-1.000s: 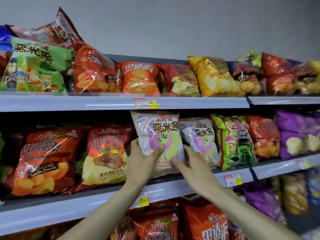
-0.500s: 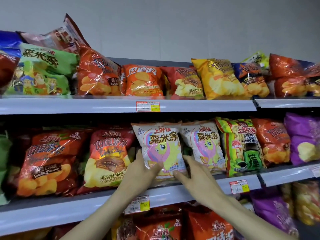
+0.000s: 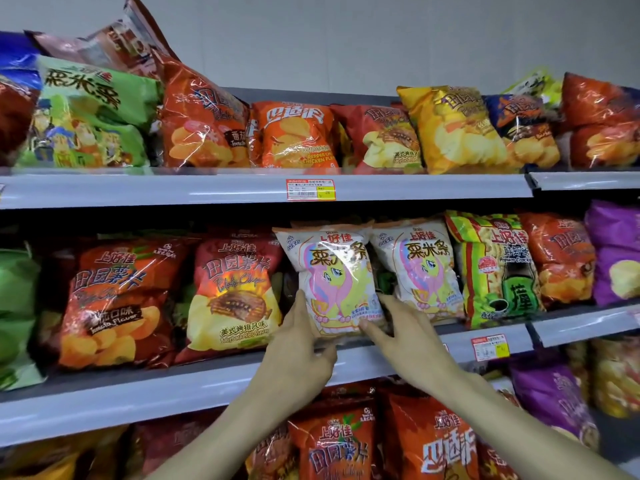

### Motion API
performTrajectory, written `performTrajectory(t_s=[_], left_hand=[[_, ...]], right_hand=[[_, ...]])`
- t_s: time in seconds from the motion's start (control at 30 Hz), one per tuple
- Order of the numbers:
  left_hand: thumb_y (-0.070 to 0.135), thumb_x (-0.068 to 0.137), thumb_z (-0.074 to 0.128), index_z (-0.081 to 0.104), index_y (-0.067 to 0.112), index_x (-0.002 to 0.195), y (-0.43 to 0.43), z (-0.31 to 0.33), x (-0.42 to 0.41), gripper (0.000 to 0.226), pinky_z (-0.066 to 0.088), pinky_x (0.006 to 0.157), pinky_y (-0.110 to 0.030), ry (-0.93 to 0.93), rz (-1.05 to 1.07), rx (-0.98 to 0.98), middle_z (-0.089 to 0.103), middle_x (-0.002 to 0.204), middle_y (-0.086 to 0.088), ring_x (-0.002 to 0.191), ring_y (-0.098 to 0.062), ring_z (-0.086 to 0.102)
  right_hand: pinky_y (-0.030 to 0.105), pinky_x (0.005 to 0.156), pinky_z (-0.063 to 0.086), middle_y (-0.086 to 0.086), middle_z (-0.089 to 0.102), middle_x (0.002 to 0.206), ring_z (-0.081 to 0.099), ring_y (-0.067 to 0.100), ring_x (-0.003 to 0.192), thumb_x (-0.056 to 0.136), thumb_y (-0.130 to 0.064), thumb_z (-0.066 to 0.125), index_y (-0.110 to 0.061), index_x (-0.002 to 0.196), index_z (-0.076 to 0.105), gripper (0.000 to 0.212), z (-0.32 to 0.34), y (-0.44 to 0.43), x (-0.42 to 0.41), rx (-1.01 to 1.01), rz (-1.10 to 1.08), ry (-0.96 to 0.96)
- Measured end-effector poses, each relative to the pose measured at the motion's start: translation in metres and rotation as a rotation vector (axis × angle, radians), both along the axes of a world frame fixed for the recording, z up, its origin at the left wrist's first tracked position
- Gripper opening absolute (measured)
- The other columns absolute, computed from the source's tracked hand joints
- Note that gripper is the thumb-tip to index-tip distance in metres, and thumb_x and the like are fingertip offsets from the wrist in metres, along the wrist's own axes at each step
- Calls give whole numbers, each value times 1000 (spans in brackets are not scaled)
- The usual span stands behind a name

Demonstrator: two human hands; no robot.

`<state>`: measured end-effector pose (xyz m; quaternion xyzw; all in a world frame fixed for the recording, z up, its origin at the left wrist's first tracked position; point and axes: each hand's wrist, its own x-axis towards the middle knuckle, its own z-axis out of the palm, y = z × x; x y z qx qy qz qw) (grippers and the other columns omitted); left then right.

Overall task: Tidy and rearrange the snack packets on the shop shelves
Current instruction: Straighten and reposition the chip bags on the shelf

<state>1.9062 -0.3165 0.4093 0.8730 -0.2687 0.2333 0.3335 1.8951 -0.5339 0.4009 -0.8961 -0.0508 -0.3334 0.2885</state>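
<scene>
Presently pinching the pony packet's (image 3: 334, 282) lower corners with left hand (image 3: 298, 346) and right hand (image 3: 414, 341), thumbs on its front, at the middle shelf (image 3: 173, 393) beside its twin (image 3: 420, 268); may slump forward off the lip if released this tilted.

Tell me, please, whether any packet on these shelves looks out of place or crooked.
Yes. On the top shelf, far left, a reddish packet lies slanted on top of the green packets instead of standing in the row. Nothing looks spilled or torn.
</scene>
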Motion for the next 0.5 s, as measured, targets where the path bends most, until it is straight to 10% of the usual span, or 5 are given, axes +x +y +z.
performTrajectory(t_s=[0.23, 0.5], left_hand=[[27, 94, 67, 36, 28, 152, 15, 2, -17, 66, 38, 94, -20, -22, 5, 121, 49, 141, 13, 128, -12, 51], [50, 94, 53, 41, 27, 157, 26, 3, -54, 68, 48, 107, -39, 5, 170, 345, 55, 144, 2, 134, -22, 52]], right_hand=[[33, 97, 43, -9, 60, 132, 51, 17, 126, 105, -52, 49, -32, 146, 46, 46, 16, -5, -41, -236, 9, 126], [33, 112, 34, -5, 48, 156, 41, 18, 142, 105, -59, 37, -28, 157, 38, 60, 38, 15, -95, -415, -32, 55]])
